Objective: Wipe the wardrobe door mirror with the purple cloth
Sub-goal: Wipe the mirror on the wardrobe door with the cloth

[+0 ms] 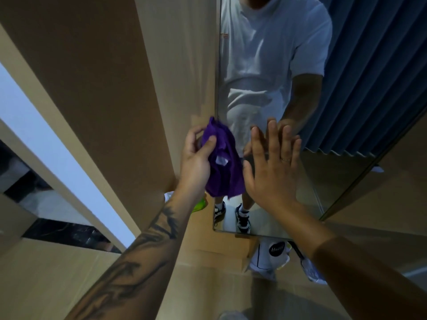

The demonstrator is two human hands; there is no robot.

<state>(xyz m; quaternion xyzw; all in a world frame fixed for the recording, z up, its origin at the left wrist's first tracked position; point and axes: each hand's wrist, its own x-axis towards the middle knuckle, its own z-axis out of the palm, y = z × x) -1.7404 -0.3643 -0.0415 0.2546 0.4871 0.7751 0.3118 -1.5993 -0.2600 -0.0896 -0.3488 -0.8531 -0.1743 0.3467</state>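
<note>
A tall mirror point(307, 188) covers the wardrobe door ahead and reflects a person in a white T-shirt and shorts. My left hand point(196, 158) grips a crumpled purple cloth point(223, 167) at the mirror's left edge, thumb pressed into the fabric; the cloth hangs down in front of the glass. Whether the cloth touches the glass I cannot tell. Just right of the cloth, my right hand point(271, 165) is held flat with straight spread fingers against or very near the mirror, a ring on one finger.
A beige wooden wardrobe panel point(111, 88) stands left of the mirror. Blue pleated curtains point(369, 77) show in the reflection. A white bag with a black round label point(271, 255) and a shoe lie on the floor below the mirror. Something green point(199, 205) sits behind my left wrist.
</note>
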